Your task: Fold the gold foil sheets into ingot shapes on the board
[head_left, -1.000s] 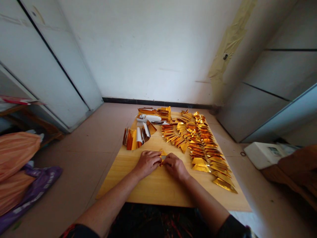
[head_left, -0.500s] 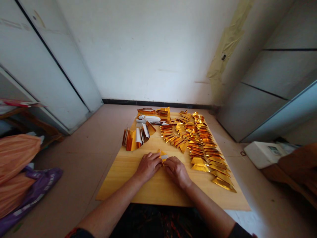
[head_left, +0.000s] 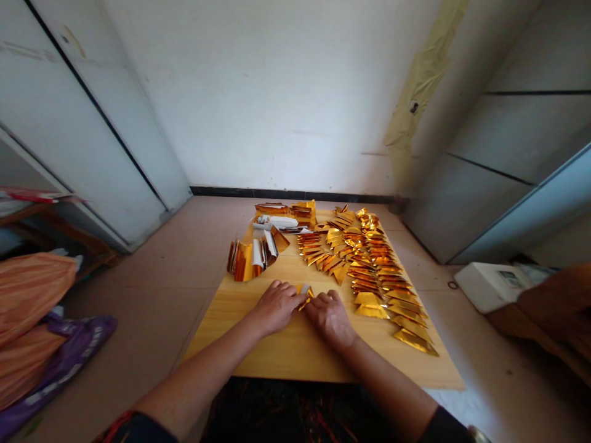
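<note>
A small sheet of gold foil paper, partly folded with some of its pale side showing, is between my hands over the wooden board. My left hand pinches its left side with thumb and fingers. On the right side, my right hand has its fingers closed on the paper's edge. My fingers hide much of the sheet. To the right lie rows of folded gold paper pieces, overlapping one another. Beyond my left hand stands a bunch of curved gold sheets with white backs showing.
The wooden board sits low above a tiled floor. More gold paper stacks and a white bundle are at its far edge. A white box stands right; orange and purple bags lie left. Cabinets flank both sides.
Both hands keep hold of the gold paper and have shifted slightly. The paper's shape between them differs, with its pale part now standing higher. The view has moved a little.
</note>
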The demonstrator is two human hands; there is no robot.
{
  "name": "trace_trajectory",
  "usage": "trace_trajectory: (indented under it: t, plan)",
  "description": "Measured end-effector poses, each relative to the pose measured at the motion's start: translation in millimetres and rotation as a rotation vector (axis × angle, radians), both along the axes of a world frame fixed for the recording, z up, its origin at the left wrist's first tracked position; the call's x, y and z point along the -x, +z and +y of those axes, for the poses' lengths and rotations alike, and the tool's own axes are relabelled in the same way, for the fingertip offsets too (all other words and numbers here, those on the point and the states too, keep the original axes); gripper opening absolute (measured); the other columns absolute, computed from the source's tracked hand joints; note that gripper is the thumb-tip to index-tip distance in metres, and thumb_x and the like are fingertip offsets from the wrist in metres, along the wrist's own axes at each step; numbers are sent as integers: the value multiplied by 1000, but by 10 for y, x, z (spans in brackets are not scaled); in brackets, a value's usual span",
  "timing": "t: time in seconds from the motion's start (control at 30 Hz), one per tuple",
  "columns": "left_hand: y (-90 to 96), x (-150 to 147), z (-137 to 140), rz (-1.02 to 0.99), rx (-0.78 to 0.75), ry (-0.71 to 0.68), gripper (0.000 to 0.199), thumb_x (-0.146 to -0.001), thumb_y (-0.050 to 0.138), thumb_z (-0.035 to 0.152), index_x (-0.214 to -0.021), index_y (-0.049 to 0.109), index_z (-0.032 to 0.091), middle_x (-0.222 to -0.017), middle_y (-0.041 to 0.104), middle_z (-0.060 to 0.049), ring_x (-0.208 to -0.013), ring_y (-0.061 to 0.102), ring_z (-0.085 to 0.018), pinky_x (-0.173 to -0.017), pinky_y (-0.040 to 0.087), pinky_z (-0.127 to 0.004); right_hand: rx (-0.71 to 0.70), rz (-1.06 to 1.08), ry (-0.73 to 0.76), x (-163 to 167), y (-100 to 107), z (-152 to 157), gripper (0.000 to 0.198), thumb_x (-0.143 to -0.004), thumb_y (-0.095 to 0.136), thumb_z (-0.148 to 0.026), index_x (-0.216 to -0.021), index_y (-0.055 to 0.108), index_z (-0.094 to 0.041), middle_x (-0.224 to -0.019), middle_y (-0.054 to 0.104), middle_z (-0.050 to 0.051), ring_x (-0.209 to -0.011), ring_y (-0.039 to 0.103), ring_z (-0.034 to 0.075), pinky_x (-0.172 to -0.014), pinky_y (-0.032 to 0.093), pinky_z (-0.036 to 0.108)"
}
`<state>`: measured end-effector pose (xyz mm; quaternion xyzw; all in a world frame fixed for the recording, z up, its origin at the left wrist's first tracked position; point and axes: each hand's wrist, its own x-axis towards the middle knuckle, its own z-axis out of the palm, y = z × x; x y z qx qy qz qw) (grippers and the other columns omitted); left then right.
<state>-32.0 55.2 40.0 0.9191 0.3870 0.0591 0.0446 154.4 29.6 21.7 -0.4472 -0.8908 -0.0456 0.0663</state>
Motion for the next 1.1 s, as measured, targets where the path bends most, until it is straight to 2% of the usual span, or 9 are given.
trace_trajectory:
  t: [0.13, 0.23, 0.37, 0.6, 0.77, 1.0, 1.1]
  plan:
    - [-53, 108, 151, -73, 49, -97, 32, -76, 52, 6, -100, 63, 24, -87, 63, -2, -91, 55, -17, -81, 40, -31, -15, 12, 20, 3, -2, 1, 16, -94, 44, -19, -88, 59, -20, -75, 63, 2, -76, 50, 17, -79, 29, 36]
    - [-155, 126, 190, -133, 48, -124, 27, -78, 49, 6, -93, 65, 21, -88, 64, -3, -89, 56, -16, -80, 42, -28, -12, 22, 38, 21, -34, -9, 16, -92, 46, -17, -82, 58, -19, -76, 62, 2, -74, 49, 17, -74, 29, 34]
    - [-245, 131, 194, -181, 19, -134, 25, -81, 48, 6, -90, 66, 21, -86, 65, -3, -86, 57, -16, -80, 44, -27, -18, 73, 34, 9, -72, -8, 13, -91, 48, -17, -83, 58, -19, -78, 61, 2, -74, 49, 16, -69, 29, 31]
    - [-267, 155, 181, -264, -29, -122, 17, -82, 53, 13, -90, 66, 21, -87, 67, -2, -84, 61, -14, -79, 45, -27, -28, 167, 11, -78, -127, 47, 13, -92, 50, -21, -85, 61, -20, -81, 61, 1, -79, 50, 14, -70, 29, 28]
    - [-305, 160, 170, -269, -115, -128, 13, -86, 51, 17, -88, 64, 20, -83, 67, -2, -81, 62, -14, -75, 46, -26, -74, 114, -2, -2, -104, 53, 15, -87, 57, -32, -79, 61, -20, -80, 63, 2, -78, 51, 16, -71, 27, 31]
    - [-423, 179, 165, -292, -268, -166, 18, -92, 43, 18, -88, 61, 18, -80, 64, -4, -80, 60, -14, -74, 47, -27, -54, 200, -109, 34, -112, 46, 11, -86, 57, -30, -82, 61, -21, -82, 62, 3, -81, 50, 17, -72, 26, 30]
    - [-460, 142, 174, -303, -301, -147, 20, -92, 42, 17, -81, 59, 17, -74, 62, -3, -74, 57, -14, -71, 46, -27, -43, 231, -160, 50, -130, 43, 8, -85, 56, -27, -83, 60, -20, -82, 62, 3, -81, 49, 17, -70, 26, 29]
